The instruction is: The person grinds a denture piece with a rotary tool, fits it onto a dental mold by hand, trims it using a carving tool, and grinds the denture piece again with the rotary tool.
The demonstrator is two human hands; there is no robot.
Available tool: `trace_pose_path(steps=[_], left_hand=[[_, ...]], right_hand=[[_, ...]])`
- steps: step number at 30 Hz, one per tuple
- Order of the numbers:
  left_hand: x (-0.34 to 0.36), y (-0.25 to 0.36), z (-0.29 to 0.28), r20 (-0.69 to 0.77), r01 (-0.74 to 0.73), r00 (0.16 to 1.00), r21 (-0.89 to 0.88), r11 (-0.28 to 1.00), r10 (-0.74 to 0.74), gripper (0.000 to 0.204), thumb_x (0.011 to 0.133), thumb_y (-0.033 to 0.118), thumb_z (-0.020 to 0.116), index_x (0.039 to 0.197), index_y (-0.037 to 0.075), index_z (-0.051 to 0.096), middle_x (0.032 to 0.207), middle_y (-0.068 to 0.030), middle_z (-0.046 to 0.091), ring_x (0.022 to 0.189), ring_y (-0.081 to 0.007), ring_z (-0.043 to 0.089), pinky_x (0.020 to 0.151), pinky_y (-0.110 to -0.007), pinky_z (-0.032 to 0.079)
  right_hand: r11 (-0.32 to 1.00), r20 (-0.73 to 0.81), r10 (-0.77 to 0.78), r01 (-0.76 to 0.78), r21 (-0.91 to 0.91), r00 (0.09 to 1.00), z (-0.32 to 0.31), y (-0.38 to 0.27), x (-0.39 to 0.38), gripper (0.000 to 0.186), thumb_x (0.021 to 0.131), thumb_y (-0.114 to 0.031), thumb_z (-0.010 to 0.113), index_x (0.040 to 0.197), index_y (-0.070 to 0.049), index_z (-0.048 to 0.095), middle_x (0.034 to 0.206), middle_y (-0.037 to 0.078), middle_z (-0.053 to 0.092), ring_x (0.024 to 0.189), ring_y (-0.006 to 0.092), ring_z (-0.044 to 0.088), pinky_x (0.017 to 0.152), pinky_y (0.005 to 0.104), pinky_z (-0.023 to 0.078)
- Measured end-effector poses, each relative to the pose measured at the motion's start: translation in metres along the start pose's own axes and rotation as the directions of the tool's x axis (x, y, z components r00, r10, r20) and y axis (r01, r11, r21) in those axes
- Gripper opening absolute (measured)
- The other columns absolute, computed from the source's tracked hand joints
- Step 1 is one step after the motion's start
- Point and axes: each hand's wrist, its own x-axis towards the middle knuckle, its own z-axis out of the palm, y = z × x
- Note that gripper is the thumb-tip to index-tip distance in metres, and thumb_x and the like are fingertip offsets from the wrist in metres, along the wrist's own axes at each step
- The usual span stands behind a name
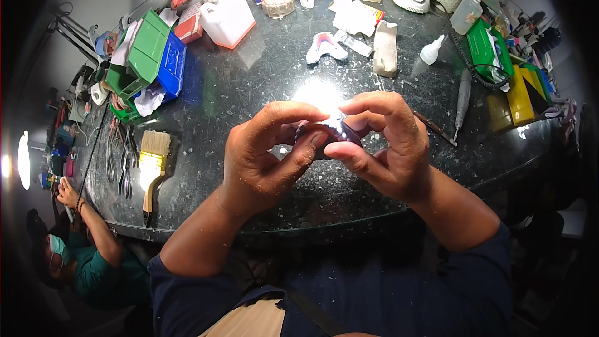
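Observation:
My left hand (259,150) and my right hand (396,146) meet over the middle of the dark bench. Between their thumbs and fingertips they pinch a small, dark, shiny curved piece (334,132), shaped like a dental plate. Strong lamp glare and my fingers hide much of it, so its exact kind is unclear. Pale dust and crumbs lie on the bench beneath. Beyond my hands sits a white and pink horseshoe-shaped dental piece (327,48). To the right of my right hand lies a slim brown-handled tool (435,128), partly covered by that hand.
A flat brush (153,165) and several pliers (125,165) lie at left, near green and blue bins (150,50). A white jug (228,17) stands behind. At right are a grey handpiece (463,100), a dropper bottle (431,50) and a whitish block (385,50). A co-worker (93,268) sits at far left.

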Motion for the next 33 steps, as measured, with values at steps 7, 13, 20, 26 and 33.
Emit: trace_pose_path(steps=[7,13,20,26,33], left_hand=[[-0.006,-0.016,0.004,-0.012,-0.031,0.999,-0.117,0.993,0.030,0.036,0.106,-0.009,0.072,0.139,0.001,0.062,0.133,-0.0157,0.074,0.130,-0.0239,0.074,0.109,-0.038,0.061],[-0.001,-0.016,0.002,0.016,-0.115,0.993,-0.040,0.993,0.115,0.036,0.106,-0.007,0.074,0.137,0.003,0.061,0.132,-0.0179,0.074,0.127,-0.0262,0.075,0.105,-0.040,0.064],[-0.001,-0.016,0.003,0.052,-0.083,0.995,-0.066,0.994,0.086,0.036,0.105,-0.008,0.075,0.136,0.003,0.060,0.133,-0.0180,0.074,0.127,-0.0278,0.076,0.106,-0.042,0.065],[-0.001,-0.019,0.002,0.067,-0.104,0.992,-0.042,0.994,0.107,0.036,0.105,-0.009,0.074,0.136,0.003,0.061,0.133,-0.0184,0.074,0.127,-0.0277,0.076,0.106,-0.042,0.065],[0.002,-0.016,0.000,0.078,-0.127,0.989,0.017,0.992,0.126,0.035,0.102,-0.011,0.076,0.132,0.001,0.066,0.131,-0.0178,0.074,0.124,-0.0264,0.076,0.102,-0.040,0.066]], right_hand=[[0.952,0.094,-0.138,0.158,-0.261,0.986,-0.012,-0.007,0.005,0.069,0.086,-0.026,0.104,0.132,0.003,0.062,0.116,0.014,0.072,0.093,0.0172,0.079,0.079,0.0310,0.067],[0.961,-0.038,-0.156,0.143,-0.236,0.987,-0.007,-0.006,0.006,0.057,0.088,-0.031,0.101,0.126,-0.006,0.068,0.103,0.009,0.080,0.073,0.0130,0.078,0.064,0.0287,0.062],[0.926,0.029,-0.223,0.221,-0.307,0.974,-0.014,-0.006,0.007,0.062,0.087,-0.034,0.102,0.126,-0.002,0.065,0.102,0.012,0.078,0.074,0.0178,0.079,0.064,0.0301,0.063],[0.905,0.092,-0.265,0.280,-0.321,0.960,-0.017,-0.004,0.008,0.067,0.089,-0.034,0.101,0.128,0.003,0.060,0.097,0.014,0.077,0.076,0.0211,0.082,0.064,0.0313,0.065],[0.938,-0.014,-0.199,0.187,-0.292,0.980,-0.009,-0.005,0.003,0.050,0.089,-0.038,0.098,0.121,-0.010,0.070,0.090,0.008,0.079,0.069,0.0209,0.078,0.060,0.0326,0.059]])
